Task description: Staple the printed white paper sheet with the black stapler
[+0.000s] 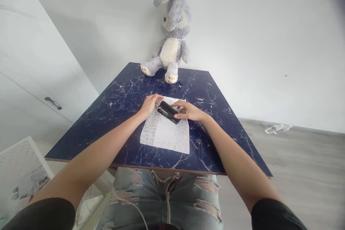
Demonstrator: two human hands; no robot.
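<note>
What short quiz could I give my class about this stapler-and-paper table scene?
1. What does the right hand grip? A) pen B) black stapler C) cup
2. True or false: the left hand rests on the plush rabbit.
3. Fill in: the stapler sits on a printed ___, on the dark blue marbled table.
Key: 1 B; 2 false, it presses the printed paper; 3 paper.

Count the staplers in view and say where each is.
1. The black stapler lies on the paper, at its far end, held by the right hand, beside the left hand. No other shows.
</note>
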